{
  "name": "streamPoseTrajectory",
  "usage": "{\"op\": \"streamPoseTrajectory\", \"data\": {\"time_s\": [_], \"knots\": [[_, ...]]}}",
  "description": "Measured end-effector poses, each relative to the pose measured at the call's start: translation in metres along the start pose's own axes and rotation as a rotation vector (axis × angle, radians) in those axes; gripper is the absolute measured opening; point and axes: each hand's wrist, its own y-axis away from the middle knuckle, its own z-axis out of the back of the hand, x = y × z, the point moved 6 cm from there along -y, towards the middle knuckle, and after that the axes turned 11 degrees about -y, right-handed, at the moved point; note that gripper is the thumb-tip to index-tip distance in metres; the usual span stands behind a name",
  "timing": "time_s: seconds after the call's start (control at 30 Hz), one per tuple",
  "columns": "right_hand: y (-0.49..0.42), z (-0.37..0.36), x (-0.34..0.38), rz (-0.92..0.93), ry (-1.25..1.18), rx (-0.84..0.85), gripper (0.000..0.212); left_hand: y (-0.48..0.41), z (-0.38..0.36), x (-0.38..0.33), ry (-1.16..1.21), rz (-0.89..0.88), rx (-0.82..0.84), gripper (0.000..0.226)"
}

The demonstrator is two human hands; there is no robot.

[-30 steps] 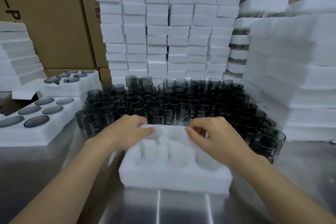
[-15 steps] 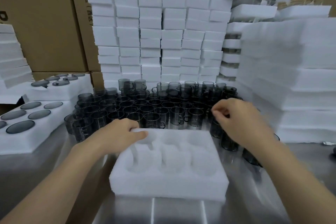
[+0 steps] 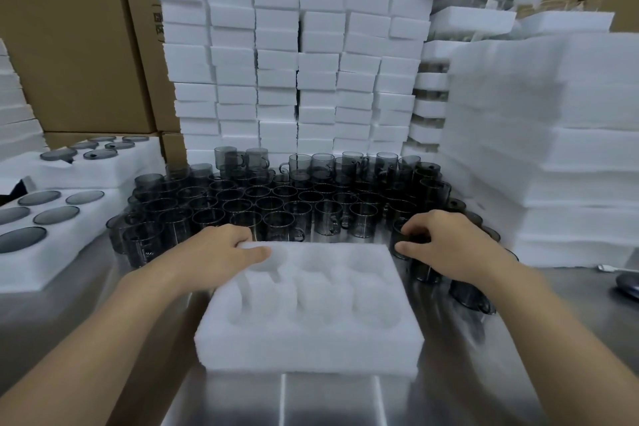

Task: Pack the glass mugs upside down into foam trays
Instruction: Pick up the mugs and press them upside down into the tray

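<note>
As they stand upright, the glass mugs (image 3: 284, 223) look smoky grey.

Your foam tray (image 3: 307, 353) is plain white. Behind it, the glass mugs (image 3: 297, 214) are smoky grey, the foam blocks (image 3: 276, 62) white, the cartons (image 3: 69, 45) brown; under it, the table (image 3: 345, 401) is silver-grey.

Two bare forearms, a bare left hand (image 3: 221, 252) and bare right hand (image 3: 446, 245)
</note>
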Motion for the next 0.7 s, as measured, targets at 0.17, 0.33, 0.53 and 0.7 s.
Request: {"op": "streamPoseTrajectory", "data": {"time_s": [0.17, 0.33, 0.53, 0.7], "knots": [[0.004, -0.002, 0.008, -0.008, 0.112, -0.02, 0.041, 0.001, 0.0, 0.0, 0.038, 0.005, 0.013, 0.052], [0.004, -0.003, 0.009, -0.004, 0.123, -0.091, 0.017, 0.004, 0.004, -0.005, 0.011, -0.011, 0.013, 0.055], [0.004, 0.002, 0.015, 0.06, 0.151, -0.265, 0.011, 0.02, 0.021, -0.021, -0.032, 0.016, -0.127, 0.067], [0.023, 0.024, 0.053, 0.446, -0.103, -0.493, 0.01, 0.034, 0.039, -0.05, -0.023, -0.122, -0.505, 0.019]]}}
